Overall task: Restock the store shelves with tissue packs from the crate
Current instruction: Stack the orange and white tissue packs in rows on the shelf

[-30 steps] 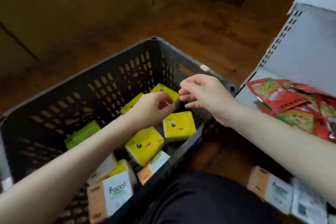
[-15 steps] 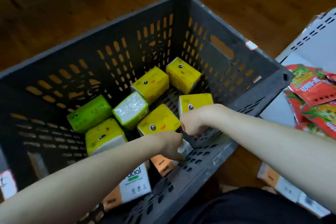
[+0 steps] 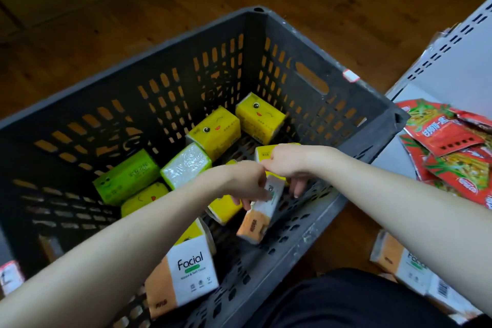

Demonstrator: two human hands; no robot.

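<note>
A dark grey slotted crate (image 3: 319, 42) holds several tissue packs: yellow ones with faces (image 3: 259, 116), green ones (image 3: 125, 177), and a large white-and-orange "Facial" pack (image 3: 190, 271) leaning in the near corner. My left hand (image 3: 239, 184) reaches into the crate's near right part and grips the top of a smaller white-and-orange pack (image 3: 259, 217), which stands tilted against the near wall. My right hand (image 3: 286, 165) hovers just right of it, over a yellow pack (image 3: 263, 152). Its fingers hang downward beside the pack with nothing seen between them; the thumb is hidden.
A grey perforated store shelf (image 3: 452, 66) stands at the right, with red snack packets (image 3: 447, 141) piled on it. More white-and-orange tissue packs (image 3: 407, 261) lie low at the bottom right. A wooden floor (image 3: 133, 8) surrounds the crate. My dark-clothed lap (image 3: 346, 301) is beneath.
My view tipped down onto the crate. Both hands dropped from above the rim into the near right corner, and my left hand took hold of the smaller white-and-orange pack.
</note>
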